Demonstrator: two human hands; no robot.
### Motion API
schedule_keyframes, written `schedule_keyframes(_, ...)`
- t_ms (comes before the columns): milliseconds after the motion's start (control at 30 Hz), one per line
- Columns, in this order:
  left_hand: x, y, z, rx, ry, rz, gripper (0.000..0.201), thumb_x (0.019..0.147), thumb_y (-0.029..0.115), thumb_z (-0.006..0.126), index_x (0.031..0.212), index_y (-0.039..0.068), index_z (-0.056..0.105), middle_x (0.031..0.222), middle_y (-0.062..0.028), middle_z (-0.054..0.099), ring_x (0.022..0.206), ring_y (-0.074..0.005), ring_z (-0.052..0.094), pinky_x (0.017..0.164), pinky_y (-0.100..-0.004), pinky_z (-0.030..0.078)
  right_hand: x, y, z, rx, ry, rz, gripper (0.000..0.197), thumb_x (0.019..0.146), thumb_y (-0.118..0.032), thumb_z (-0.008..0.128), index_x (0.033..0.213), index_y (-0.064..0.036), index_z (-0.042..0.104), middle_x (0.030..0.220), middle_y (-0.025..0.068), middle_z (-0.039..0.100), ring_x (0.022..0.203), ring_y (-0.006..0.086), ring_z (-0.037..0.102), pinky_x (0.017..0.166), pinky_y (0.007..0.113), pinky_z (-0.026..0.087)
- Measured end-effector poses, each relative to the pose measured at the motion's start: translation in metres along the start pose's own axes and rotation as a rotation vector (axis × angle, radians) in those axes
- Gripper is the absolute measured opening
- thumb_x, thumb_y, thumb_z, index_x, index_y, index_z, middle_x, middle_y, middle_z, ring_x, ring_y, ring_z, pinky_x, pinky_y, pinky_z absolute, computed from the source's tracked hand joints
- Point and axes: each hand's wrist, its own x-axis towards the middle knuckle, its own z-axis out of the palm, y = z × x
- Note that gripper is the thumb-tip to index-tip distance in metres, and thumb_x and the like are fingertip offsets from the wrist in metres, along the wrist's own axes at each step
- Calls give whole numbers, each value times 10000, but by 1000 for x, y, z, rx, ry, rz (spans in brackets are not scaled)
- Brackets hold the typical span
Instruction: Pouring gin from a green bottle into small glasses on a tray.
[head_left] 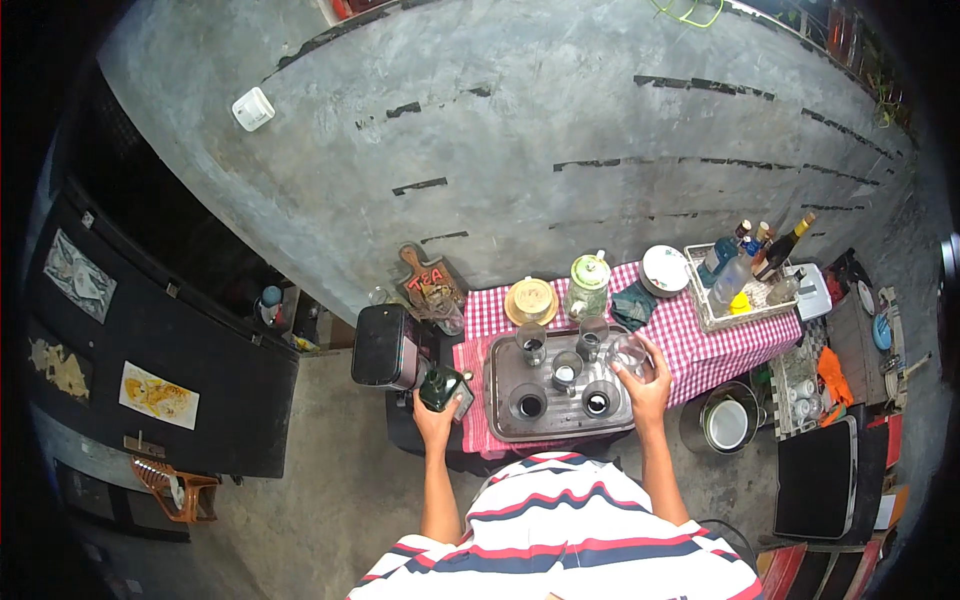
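At the left, a black appliance (383, 347) is standing beside the cloth-covered worktop (715, 355), and just to its right the left hand (434, 418) is grasping a dark green vessel (440, 388) from its near side, fingers curling around it. The vessel is looking like glass, so it is probably feeling stiff, fairly weighty and breakable; its lower body or any handle would be offering the surest hold, though no handle is showing clearly. Farther right, a metal tray (508, 368) is lying on the worktop and carrying five small glasses (528, 402), several of them holding something dark. Over the tray's right edge, the right hand (650, 385) is grasping a clear glass (627, 355), its fingers and thumb pinching the side from the right; whether the glass is touching the tray, one cannot tell. It is likely being light, rigid, smooth and fragile, so a gentle hold round the lower wall, away from the rim, would be suiting it. At the far right, a white basket (755, 318) is holding bottles (733, 280).
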Motion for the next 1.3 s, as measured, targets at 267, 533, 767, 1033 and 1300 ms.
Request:
schedule_keyframes(267, 25, 92, -42, -88, -72, 211, 543, 653, 105, 864, 1095, -2, 567, 960, -128, 678, 868, -231, 665, 797, -375, 518, 10, -36, 17, 109, -123, -71, 679, 748, 73, 768, 1365, -25, 503, 1251, 114, 585, 1183, 210, 583, 940, 332, 557)
schedule_keyframes(533, 33, 208, -66, 186, -260, 402, 590, 600, 210, 919, 1031, -18, 588, 904, -147, 692, 845, -314, 687, 782, -403, 527, 9, -72, 20, 136, -218, -142, 718, 726, 85, 781, 1377, -8, 491, 1254, 130, 588, 1184, 216, 590, 964, 346, 558)
schedule_keyframes(767, 26, 280, -57, 240, -581, 561, 573, 581, 229, 918, 993, 12, 584, 899, -150, 698, 805, -297, 703, 753, -380, 532, 0, -92, 11, 130, -290, -227, 765, 695, 69, 809, 1384, -1, 485, 1275, 137, 589, 1187, 231, 601, 968, 346, 556)
schedule_keyframes(1033, 1, 312, -37, 277, -772, 342, 572, 598, 212, 901, 1024, -16, 594, 938, -146, 727, 863, -230, 723, 811, -346, 542, -12, -96, 1, 123, -378, -218, 764, 690, 42, 829, 1377, 6, 496, 1256, 123, 596, 1192, 224, 598, 967, 354, 558)
schedule_keyframes(1300, -21, 326, -34, 427, -965, 288, 733, 626, 328, 895, 1109, -101, 548, 965, -211, 713, 908, -278, 725, 821, -369, 543, -17, -93, 0, 109, -425, -175, 708, 692, -10, 848, 1329, -9, 539, 1243, 91, 600, 1156, 196, 615, 939, 334, 557)
